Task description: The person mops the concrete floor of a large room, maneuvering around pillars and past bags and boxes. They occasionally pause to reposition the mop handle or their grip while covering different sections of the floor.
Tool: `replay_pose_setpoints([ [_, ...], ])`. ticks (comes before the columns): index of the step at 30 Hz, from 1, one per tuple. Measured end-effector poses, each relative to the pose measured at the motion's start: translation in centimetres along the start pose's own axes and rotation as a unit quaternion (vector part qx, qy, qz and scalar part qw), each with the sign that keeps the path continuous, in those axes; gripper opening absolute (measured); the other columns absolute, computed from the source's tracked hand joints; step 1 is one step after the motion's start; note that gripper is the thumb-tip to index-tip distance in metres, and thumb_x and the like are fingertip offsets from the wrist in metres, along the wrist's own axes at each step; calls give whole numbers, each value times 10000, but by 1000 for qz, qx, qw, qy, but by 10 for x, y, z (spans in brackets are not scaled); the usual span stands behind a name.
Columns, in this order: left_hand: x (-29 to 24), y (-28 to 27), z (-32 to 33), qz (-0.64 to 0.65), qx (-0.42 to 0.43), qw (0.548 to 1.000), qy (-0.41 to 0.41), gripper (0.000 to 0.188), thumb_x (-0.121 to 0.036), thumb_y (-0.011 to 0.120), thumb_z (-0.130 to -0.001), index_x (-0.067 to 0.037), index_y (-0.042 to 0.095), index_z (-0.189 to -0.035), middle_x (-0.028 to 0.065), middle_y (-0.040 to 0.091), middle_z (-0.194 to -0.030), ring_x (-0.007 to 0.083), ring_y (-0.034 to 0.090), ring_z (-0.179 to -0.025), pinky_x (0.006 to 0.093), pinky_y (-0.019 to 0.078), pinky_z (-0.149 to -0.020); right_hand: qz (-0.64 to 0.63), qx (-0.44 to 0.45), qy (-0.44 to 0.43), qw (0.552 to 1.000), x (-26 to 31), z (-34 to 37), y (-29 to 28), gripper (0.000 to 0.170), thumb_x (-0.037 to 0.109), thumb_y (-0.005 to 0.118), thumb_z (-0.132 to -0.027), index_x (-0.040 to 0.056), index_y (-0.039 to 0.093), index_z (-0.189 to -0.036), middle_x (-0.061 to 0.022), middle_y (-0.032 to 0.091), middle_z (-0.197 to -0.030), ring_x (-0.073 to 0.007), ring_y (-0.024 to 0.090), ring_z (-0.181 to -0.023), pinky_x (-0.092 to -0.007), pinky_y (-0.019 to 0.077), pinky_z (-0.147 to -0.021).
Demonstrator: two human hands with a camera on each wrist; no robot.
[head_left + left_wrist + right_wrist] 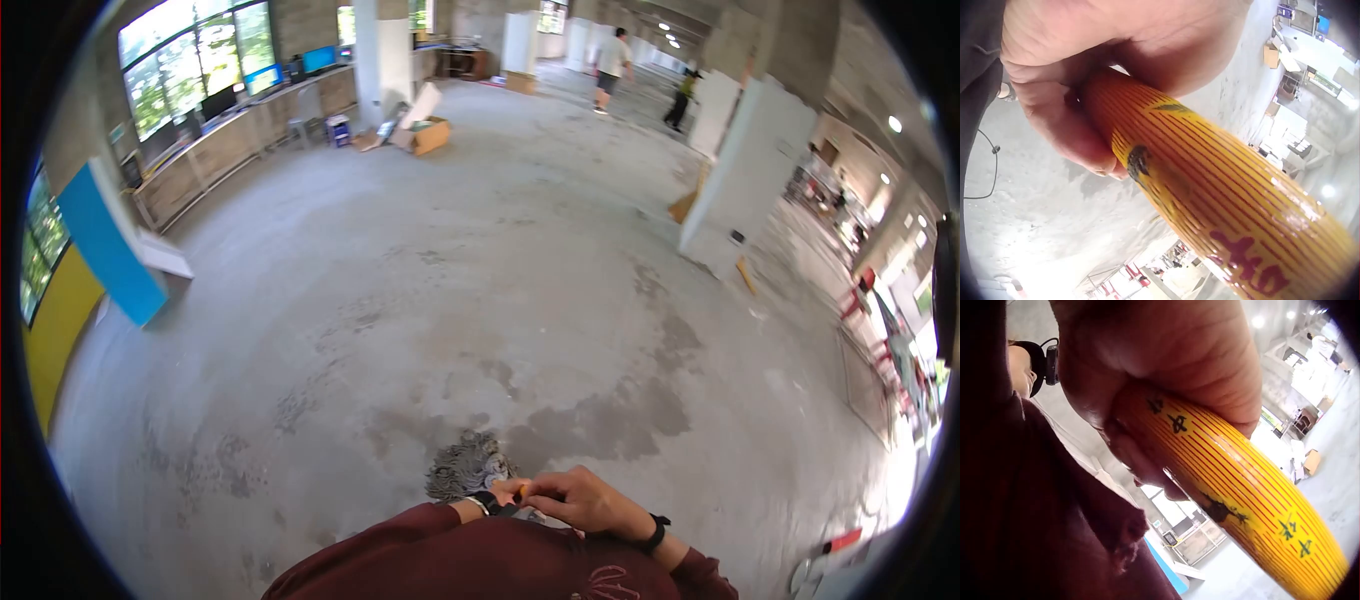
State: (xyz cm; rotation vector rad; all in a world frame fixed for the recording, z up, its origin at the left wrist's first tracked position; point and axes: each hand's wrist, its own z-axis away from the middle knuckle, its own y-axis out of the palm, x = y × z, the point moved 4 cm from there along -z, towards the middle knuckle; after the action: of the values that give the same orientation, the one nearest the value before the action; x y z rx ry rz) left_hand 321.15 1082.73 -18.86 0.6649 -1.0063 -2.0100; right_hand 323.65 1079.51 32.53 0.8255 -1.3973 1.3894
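A mop with a grey string head [465, 468] lies on the concrete floor just beyond my hands in the head view. My left hand [510, 491] grips its handle, and my right hand [585, 500] grips it close beside the left. In the left wrist view the yellow handle [1210, 175], with dark red stripes and red lettering, runs through the curled fingers of the left hand [1079, 81]. The right wrist view has the striped handle [1235, 481], with dark characters, inside the right hand [1172, 369]. Most of the handle is hidden in the head view.
Damp dark patches [610, 415] mark the floor ahead. A white pillar [750, 170] stands to the right. Cardboard boxes [430, 136] lie at the back left, near a counter with monitors [265, 78]. A blue panel [110, 245] leans at the left. Two people [610, 70] are far off.
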Motion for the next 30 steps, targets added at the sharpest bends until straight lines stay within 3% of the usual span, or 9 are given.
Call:
replay_pose_setpoints([
  [1, -1, 3, 1, -26, 2, 1000, 9, 195, -237, 542, -835, -44, 570, -839, 57, 583, -720, 138, 577, -619, 252, 487, -565, -3, -18, 11, 1000, 1, 4, -4, 157, 147, 551, -849, 29, 615, -930, -54, 579, -610, -84, 466, -484, -241, 379, -467],
  [3, -2, 10, -2, -45, 14, 999, 20, 184, -228, 540, -834, -46, 568, -843, 55, 580, -723, 138, 574, -623, 252, 485, -566, -28, 39, 93, 995, -3, 8, -7, 194, 178, 522, -857, 46, 592, -980, -63, 581, -640, -141, 523, -516, -279, 416, -500],
  [7, -4, 14, -13, -58, 24, 998, 30, 163, -208, 536, -830, -49, 564, -850, 52, 575, -730, 139, 567, -630, 254, 483, -569, -30, 13, 33, 999, -18, 12, -10, 191, 186, 515, -866, 20, 579, -937, -85, 546, -601, -140, 479, -474, -282, 389, -472],
  [10, -3, 18, -17, -53, 23, 997, 45, 148, -194, 533, -827, -52, 561, -855, 49, 571, -735, 139, 562, -635, 255, 481, -571, -45, 33, 78, 995, -7, 15, -19, 197, 191, 513, -869, 11, 571, -925, -82, 546, -600, -139, 444, -458, -284, 382, -464],
  [17, -24, 30, -8, -29, 28, 997, 71, 117, -161, 526, -821, -57, 555, -867, 42, 562, -748, 141, 550, -647, 257, 476, -576, -70, 13, 93, 993, -14, 15, -29, 195, 189, 513, -869, 10, 571, -917, -84, 565, -629, -128, 460, -503, -280, 390, -485],
  [20, -17, 22, -15, -17, 45, 995, 90, 106, -146, 523, -819, -60, 552, -873, 39, 559, -753, 141, 545, -652, 258, 474, -578, -71, 0, 80, 994, -19, 13, -33, 192, 184, 510, -869, 7, 572, -912, -82, 580, -653, -127, 475, -549, -278, 403, -525],
  [22, -26, 25, -9, -9, 49, 995, 90, 100, -137, 521, -817, -62, 550, -876, 38, 556, -756, 141, 542, -655, 259, 473, -579, -77, -14, -19, 997, -33, 9, -30, 181, 173, 513, -867, 9, 576, -909, -73, 592, -671, -128, 483, -573, -280, 406, -549],
  [29, -25, 29, -12, 27, 110, 985, 131, 90, -103, 515, -811, -67, 544, -889, 31, 547, -768, 143, 530, -668, 261, 469, -584, -76, -12, -23, 997, -36, 7, -36, 159, 157, 520, -862, 13, 580, -896, -56, 595, -667, -109, 505, -587, -256, 403, -548],
  [30, -26, 31, -10, 33, 123, 982, 142, 91, -98, 514, -810, -68, 543, -890, 30, 546, -770, 143, 528, -669, 262, 468, -585, -69, 3, -7, 998, -35, 6, -37, 157, 139, 518, -861, 15, 593, -921, -49, 611, -709, -100, 528, -641, -245, 418, -596],
])
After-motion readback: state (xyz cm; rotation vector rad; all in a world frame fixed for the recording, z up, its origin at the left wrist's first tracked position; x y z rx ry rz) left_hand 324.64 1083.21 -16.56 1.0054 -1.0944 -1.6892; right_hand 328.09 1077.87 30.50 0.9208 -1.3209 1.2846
